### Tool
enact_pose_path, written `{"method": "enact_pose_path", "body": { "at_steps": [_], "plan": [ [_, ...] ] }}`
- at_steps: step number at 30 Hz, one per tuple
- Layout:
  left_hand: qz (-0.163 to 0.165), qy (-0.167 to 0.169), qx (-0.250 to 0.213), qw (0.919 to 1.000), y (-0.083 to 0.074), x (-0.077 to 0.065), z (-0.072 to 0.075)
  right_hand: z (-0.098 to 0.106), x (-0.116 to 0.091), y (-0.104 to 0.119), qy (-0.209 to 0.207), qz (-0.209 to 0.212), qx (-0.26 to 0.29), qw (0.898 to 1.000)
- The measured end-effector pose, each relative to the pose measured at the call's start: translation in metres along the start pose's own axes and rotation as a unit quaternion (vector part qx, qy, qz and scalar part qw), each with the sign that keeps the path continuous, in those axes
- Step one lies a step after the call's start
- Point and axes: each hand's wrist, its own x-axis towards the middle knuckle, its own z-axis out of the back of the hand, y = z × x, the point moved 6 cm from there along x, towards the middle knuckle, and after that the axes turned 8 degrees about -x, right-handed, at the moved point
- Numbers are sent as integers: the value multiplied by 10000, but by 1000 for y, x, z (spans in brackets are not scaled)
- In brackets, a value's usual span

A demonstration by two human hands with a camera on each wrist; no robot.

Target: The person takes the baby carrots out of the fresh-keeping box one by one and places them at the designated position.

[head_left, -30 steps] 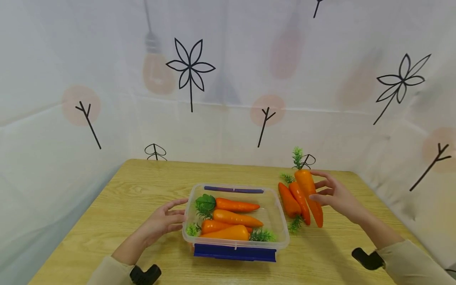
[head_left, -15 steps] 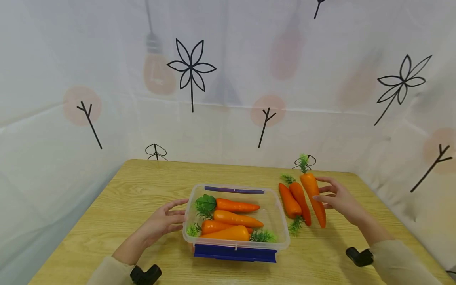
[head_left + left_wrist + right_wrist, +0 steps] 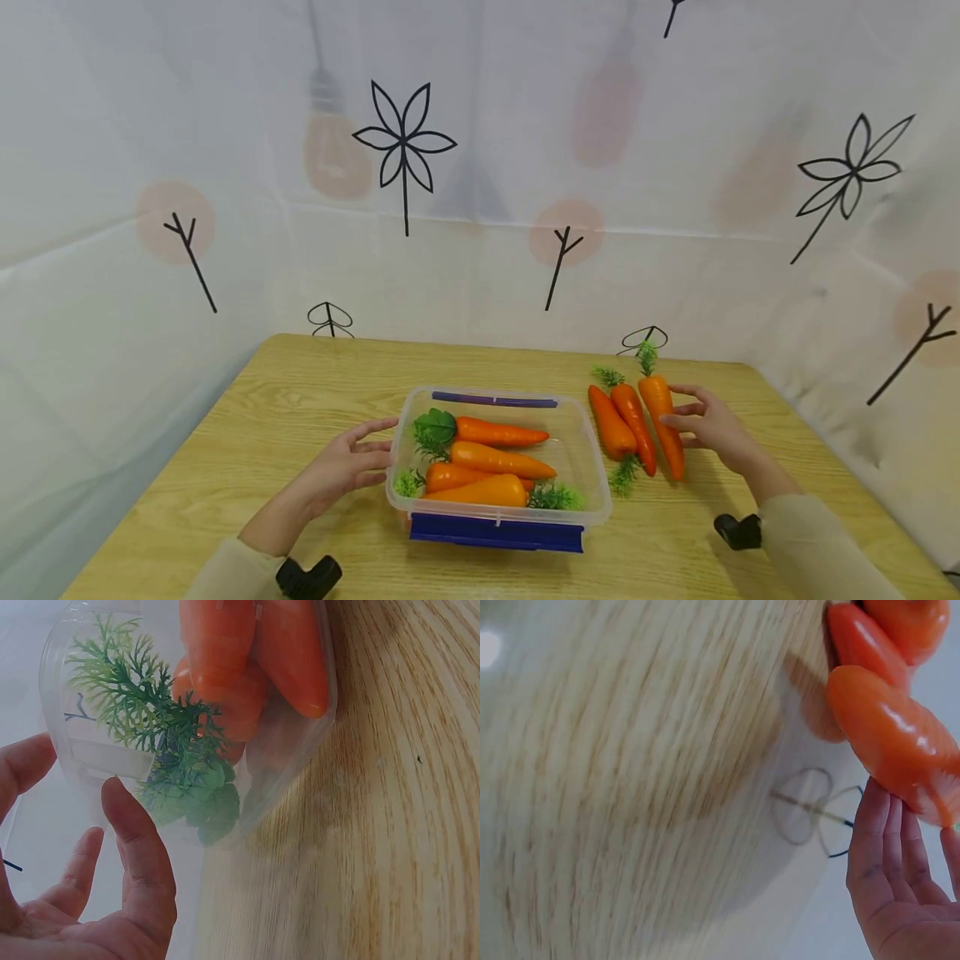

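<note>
My right hand [image 3: 714, 429] pinches an orange carrot [image 3: 662, 425] with a green leafy top between thumb and fingers, low over the table beside two other carrots [image 3: 613, 423]. The right wrist view shows my fingertips against the side of the held carrot [image 3: 892, 739]. A clear plastic box [image 3: 592, 467] with blue clips holds several carrots [image 3: 498, 458] with green tops. My left hand [image 3: 341, 467] is at the box's left end, its fingers spread and loosely bent. In the left wrist view its fingertips are at the clear wall of the box [image 3: 90, 761].
The wooden table [image 3: 300, 392] bears the box at front centre and the loose carrots on the right. A white printed cloth [image 3: 480, 275] hangs behind and along both sides. Black wrist devices [image 3: 307, 577] show at both sleeves.
My right hand has brought the carrot down and slightly to the right, away from the two neighbouring carrots. The left hand and the box have stayed in place.
</note>
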Motion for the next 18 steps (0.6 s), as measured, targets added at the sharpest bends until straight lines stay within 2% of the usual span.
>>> {"method": "enact_pose_path", "body": {
  "at_steps": [10,18],
  "plan": [
    [8,41,-52,10000,1,0,0,-4,8,-19,200,-387,-54,9990],
    [22,52,-62,10000,0,0,0,-8,8,-19,407,-494,-396,9972]
  ]
}}
